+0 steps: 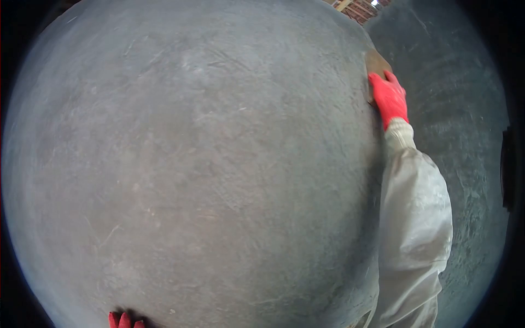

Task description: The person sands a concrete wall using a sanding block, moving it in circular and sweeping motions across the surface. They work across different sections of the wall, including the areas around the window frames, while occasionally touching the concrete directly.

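My right hand [390, 98], in a red glove and a pale sleeve, reaches up to the right side of a large grey surface [208, 153]. Its fingers close over a flat brown piece [377, 63], which lies against the grey surface near the corner. The exact kind of this piece cannot be made out. Low in the view, the red-gloved fingertips of my left hand [126, 321] rest on or just before the grey surface, slightly apart. The rest of that hand is out of frame.
A second, darker grey surface [454, 109] meets the first one along the right. At the top, reddish brickwork [361, 10] and a small bright light [375, 3] show through a gap. A dark object [507, 169] sits at the far right edge.
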The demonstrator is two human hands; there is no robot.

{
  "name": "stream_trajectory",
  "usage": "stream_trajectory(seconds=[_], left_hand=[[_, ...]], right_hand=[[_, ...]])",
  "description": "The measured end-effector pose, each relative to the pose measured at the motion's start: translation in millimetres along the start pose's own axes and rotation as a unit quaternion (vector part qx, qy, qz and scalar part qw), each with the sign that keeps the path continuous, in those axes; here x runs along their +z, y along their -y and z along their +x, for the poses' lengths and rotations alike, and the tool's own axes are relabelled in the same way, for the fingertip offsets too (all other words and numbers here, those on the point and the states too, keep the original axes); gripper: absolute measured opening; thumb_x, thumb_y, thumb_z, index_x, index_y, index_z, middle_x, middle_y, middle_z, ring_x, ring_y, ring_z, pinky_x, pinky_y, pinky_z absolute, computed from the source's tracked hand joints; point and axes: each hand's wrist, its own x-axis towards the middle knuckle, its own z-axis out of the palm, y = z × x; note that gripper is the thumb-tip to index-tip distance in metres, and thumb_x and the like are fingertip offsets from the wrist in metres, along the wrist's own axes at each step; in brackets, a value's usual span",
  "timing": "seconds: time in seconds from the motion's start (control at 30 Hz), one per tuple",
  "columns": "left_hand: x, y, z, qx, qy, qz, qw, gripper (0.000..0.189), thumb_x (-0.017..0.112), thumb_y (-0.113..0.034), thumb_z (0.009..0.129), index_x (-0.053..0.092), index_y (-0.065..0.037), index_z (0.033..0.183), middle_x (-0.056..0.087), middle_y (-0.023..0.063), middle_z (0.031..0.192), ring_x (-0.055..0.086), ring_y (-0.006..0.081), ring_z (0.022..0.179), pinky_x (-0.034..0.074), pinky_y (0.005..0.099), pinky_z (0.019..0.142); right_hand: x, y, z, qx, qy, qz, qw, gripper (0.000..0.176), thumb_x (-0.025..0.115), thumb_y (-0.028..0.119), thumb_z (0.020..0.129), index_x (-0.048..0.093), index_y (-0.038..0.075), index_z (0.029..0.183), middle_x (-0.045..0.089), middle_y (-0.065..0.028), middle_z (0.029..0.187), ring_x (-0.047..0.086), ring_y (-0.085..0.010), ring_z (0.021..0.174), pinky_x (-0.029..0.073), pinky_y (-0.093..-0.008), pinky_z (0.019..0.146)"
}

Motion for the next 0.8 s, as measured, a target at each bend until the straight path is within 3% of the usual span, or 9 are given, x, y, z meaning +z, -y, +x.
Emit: stream_trajectory(seconds=[0.03,0.13,0.27,0.43,0.5,0.53,0.57,0.67,0.8], left_hand=[[-0.3,-2.1,-0.2,0.000,0.012,-0.002,1.000,0.037,0.043,-0.017,0.095,0.059,0.008,0.116,0.059,0.0249,0.121,0.052,0.0422,0.118,0.036,0.0552,0.106],[0.2,-5.4,1.6,-0.006,0.014,0.013,1.000,0.037,0.042,-0.017,0.095,0.058,0.008,0.117,0.059,0.0247,0.122,0.052,0.0421,0.118,0.036,0.0549,0.106],[2.7,-12.7,2.0,-0.009,0.005,0.036,0.999,0.036,0.043,-0.016,0.096,0.058,0.007,0.119,0.059,0.0239,0.123,0.052,0.0422,0.119,0.035,0.0541,0.107],[9.7,9.6,-16.8,0.087,-0.022,0.077,0.993,0.037,0.043,-0.014,0.096,0.052,0.009,0.124,0.056,0.0264,0.125,0.050,0.0460,0.118,0.037,0.0571,0.104],[6.9,2.1,-12.1,0.073,-0.009,0.074,0.995,0.040,0.043,-0.013,0.096,0.048,0.010,0.127,0.054,0.0276,0.126,0.050,0.0481,0.118,0.038,0.0586,0.103],[7.1,-3.8,-7.4,0.048,-0.010,0.070,0.996,0.040,0.044,-0.013,0.096,0.048,0.011,0.127,0.054,0.0277,0.126,0.050,0.0481,0.118,0.038,0.0585,0.103],[6.7,-6.3,-4.9,0.023,-0.011,0.067,0.997,0.040,0.044,-0.012,0.095,0.048,0.012,0.128,0.054,0.0278,0.126,0.050,0.0482,0.117,0.038,0.0585,0.103],[6.7,-6.2,-1.5,0.027,-0.003,0.065,0.997,0.040,0.044,-0.012,0.095,0.048,0.013,0.127,0.054,0.0277,0.127,0.050,0.0483,0.118,0.038,0.0575,0.104],[5.5,-12.5,-0.5,0.032,0.027,0.115,0.992,0.038,0.042,-0.008,0.096,0.044,0.008,0.131,0.053,0.0286,0.127,0.052,0.0482,0.115,0.040,0.0592,0.101]], right_hand=[[0.7,-2.0,0.0,0.028,-0.025,-0.057,0.998,0.069,0.067,0.046,0.079,0.055,0.005,0.133,0.062,-0.0229,0.121,0.058,-0.0286,0.118,0.045,-0.0372,0.099],[2.3,33.6,-34.7,-0.143,0.077,0.139,0.977,0.062,0.071,0.040,0.079,0.058,0.008,0.131,0.056,-0.0230,0.128,0.051,-0.0326,0.125,0.044,-0.0373,0.100],[1.9,110.6,-120.3,-0.395,0.017,0.102,0.913,0.060,0.072,0.042,0.077,0.060,0.011,0.127,0.056,-0.0203,0.125,0.053,-0.0354,0.119,0.043,-0.0431,0.101],[-3.6,73.5,-85.3,-0.309,0.104,0.164,0.931,0.062,0.070,0.044,0.079,0.058,0.010,0.129,0.054,-0.0196,0.131,0.051,-0.0347,0.122,0.041,-0.0415,0.104],[-6.2,24.9,-48.1,-0.271,0.025,0.066,0.960,0.064,0.069,0.045,0.080,0.056,0.008,0.131,0.055,-0.0198,0.131,0.051,-0.0353,0.122,0.041,-0.0407,0.103],[-6.5,-6.1,-23.2,-0.267,0.053,0.074,0.959,0.065,0.068,0.044,0.082,0.054,0.006,0.133,0.057,-0.0218,0.127,0.053,-0.0364,0.120,0.042,-0.0410,0.102],[-8.9,-18.0,-12.0,-0.088,0.030,0.042,0.995,0.063,0.068,0.041,0.083,0.054,0.006,0.133,0.059,-0.0239,0.123,0.055,-0.0366,0.118,0.043,-0.0414,0.102],[-15.8,-13.4,-26.3,-0.031,-0.002,-0.001,1.000,0.059,0.069,0.037,0.083,0.056,0.005,0.131,0.060,-0.0246,0.122,0.055,-0.0366,0.118,0.044,-0.0410,0.101],[-11.6,46.1,-110.6,-0.376,-0.017,0.144,0.915,0.049,0.074,0.036,0.078,0.064,0.010,0.118,0.060,-0.0202,0.116,0.058,-0.0352,0.108,0.046,-0.0427,0.096]])
